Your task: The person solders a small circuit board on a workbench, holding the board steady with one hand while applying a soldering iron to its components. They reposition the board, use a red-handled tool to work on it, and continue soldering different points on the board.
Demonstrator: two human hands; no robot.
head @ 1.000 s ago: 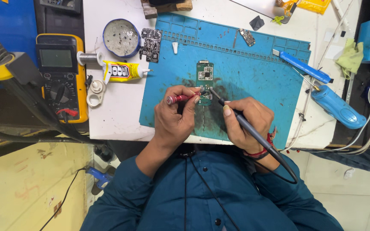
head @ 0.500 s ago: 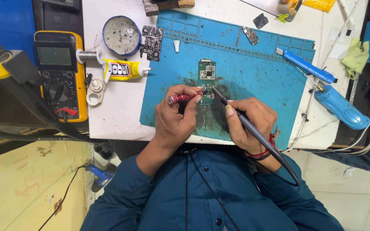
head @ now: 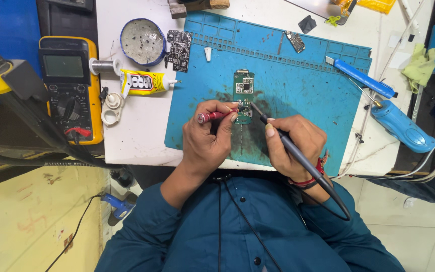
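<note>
Soldering at a white worktop, a person in a teal shirt leans over a small green circuit board lying upright in view near the middle of a blue work mat. The right hand is clenched pen-style around a dark soldering iron, its tip touching the board's lower edge. The left hand grasps a short red, metal-tipped tool, its end just beside the same spot. Doing this well seems to call for both wrists resting on the mat, the iron tip kept only on the joint, and the cord trailing clear behind the right wrist. To the left sit a yellow multimeter, a glue tube, a round tin and a second dark board. Two blue tools lie well apart at the right.
</note>
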